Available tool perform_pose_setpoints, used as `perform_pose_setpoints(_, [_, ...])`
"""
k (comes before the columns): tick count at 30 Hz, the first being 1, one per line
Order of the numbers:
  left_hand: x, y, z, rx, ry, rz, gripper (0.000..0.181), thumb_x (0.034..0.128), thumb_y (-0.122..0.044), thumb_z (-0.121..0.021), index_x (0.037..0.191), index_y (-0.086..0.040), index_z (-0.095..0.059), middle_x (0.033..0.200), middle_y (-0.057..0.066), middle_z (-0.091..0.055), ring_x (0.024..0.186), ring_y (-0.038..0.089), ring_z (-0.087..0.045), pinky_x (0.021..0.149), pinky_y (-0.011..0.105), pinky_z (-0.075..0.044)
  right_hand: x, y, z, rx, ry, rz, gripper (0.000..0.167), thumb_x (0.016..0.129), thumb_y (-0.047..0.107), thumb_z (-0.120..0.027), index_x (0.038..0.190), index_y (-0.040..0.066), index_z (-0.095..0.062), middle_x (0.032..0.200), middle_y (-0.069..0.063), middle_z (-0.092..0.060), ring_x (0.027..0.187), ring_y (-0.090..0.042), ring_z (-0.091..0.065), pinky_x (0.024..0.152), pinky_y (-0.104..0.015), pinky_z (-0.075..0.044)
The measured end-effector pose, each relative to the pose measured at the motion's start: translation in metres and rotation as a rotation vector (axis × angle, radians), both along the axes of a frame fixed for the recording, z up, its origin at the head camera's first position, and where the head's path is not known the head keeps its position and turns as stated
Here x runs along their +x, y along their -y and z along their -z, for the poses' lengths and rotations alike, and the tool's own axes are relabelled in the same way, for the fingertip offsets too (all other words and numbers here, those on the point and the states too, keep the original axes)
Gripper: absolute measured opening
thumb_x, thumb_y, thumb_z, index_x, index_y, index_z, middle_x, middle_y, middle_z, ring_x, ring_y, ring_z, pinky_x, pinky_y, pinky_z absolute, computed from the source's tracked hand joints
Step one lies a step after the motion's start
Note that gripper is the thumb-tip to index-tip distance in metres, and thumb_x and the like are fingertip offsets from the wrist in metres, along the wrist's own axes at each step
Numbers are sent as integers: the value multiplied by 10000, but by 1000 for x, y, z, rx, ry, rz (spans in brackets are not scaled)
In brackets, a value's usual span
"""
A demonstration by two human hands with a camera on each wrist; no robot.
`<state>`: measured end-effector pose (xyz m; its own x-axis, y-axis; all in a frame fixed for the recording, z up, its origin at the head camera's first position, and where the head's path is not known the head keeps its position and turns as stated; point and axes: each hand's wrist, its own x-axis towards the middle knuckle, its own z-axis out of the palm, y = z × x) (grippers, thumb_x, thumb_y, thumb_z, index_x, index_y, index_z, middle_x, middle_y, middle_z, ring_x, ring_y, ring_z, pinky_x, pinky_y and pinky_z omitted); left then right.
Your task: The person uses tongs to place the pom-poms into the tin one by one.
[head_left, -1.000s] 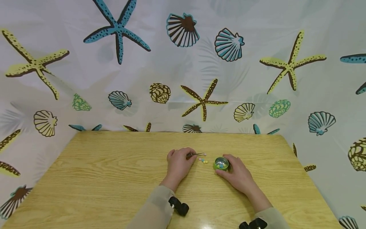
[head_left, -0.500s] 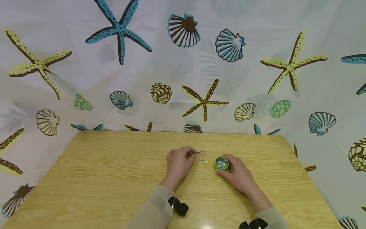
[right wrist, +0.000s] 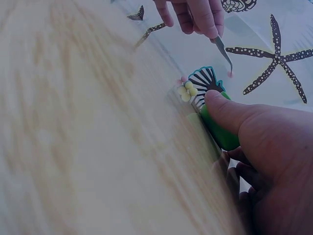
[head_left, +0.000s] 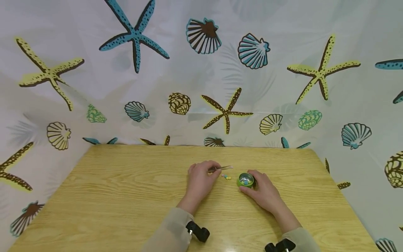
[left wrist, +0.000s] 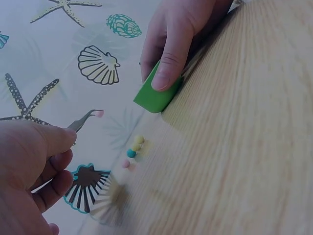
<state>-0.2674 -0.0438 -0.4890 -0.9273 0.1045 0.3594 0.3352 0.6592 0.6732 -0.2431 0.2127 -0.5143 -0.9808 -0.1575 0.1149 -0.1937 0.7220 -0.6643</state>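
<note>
The left hand (head_left: 201,180) pinches metal tweezers (head_left: 215,169), whose bent tips hold a small pink ball (left wrist: 100,113) above the table. Several small balls, pink, blue and yellow (left wrist: 138,147), lie in a short line on the table between the two hands. The right hand (head_left: 262,190) grips a small green cup (head_left: 240,184) from its right side, thumb in front and fingers behind. Inside the cup, in the head view, lie blue and yellow balls (head_left: 246,182).
Under both arms is a light wooden table (head_left: 110,196). Behind and beside it hangs a pale cloth (head_left: 176,77) printed with starfish and shells. A black device (head_left: 198,231) is strapped to each wrist.
The left hand has shifted slightly right with the tweezers, and the pink ball at their tips has risen a little. The right hand still grips the cup. The head view has turned slightly.
</note>
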Motion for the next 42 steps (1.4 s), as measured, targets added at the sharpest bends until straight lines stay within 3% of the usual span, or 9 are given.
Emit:
perform_pose_setpoints(5, [4, -5, -3, -3, 0, 27, 76, 1023, -221, -834, 1099, -228, -836, 1109, -55, -826, 1072, 184, -762, 1251, 629, -278, 0, -1, 0, -7, -15, 0, 694, 999, 431, -842, 1545, 88, -584, 1525, -189, -610, 1413, -404, -547, 1138, -666, -450])
perform_pose_setpoints(20, [16, -21, -6, -50, -15, 93, 65, 1014, -204, -843, 1075, -223, -839, 1088, -66, -819, 1057, 168, -751, 1238, 672, -282, -1, 0, 0, -11, -16, -4, 689, 1001, 411, -845, 1545, 79, -584, 1510, -187, -617, 1390, -392, -562, 1136, -657, -459])
perform_pose_setpoints(27, [19, -26, -3, -91, 9, 89, 58, 1021, -216, -838, 1076, -236, -842, 1092, -64, -811, 1075, 194, -720, 1242, 663, -282, -2, 0, 0, -8, -18, -3, 699, 1001, 423, -843, 1550, 77, -583, 1516, -185, -616, 1397, -393, -562, 1140, -655, -458])
perform_pose_setpoints(42, [20, -26, 4, -152, -15, 68, 53, 1007, -214, -853, 1056, -233, -845, 1051, -51, -805, 1036, 220, -711, 1206, 687, -325, -1, -1, 0, -8, -17, -11, 697, 1001, 408, -847, 1545, 61, -585, 1516, -189, -620, 1394, -398, -563, 1148, -653, -453])
